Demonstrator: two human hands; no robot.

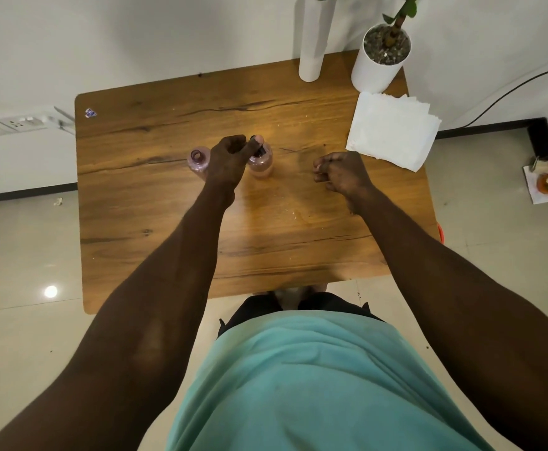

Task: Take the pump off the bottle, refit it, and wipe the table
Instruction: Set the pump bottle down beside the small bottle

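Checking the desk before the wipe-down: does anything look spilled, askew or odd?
No spill shows. The left pink bottle stands open with no pump, while the left hand pinches the black pump on the right bottle. Small pale specks lie mid-table.

Pink bottles (260,164), brown wood-grain table (168,222), white napkins (393,131), white pot (375,71), teal shirt (314,385).
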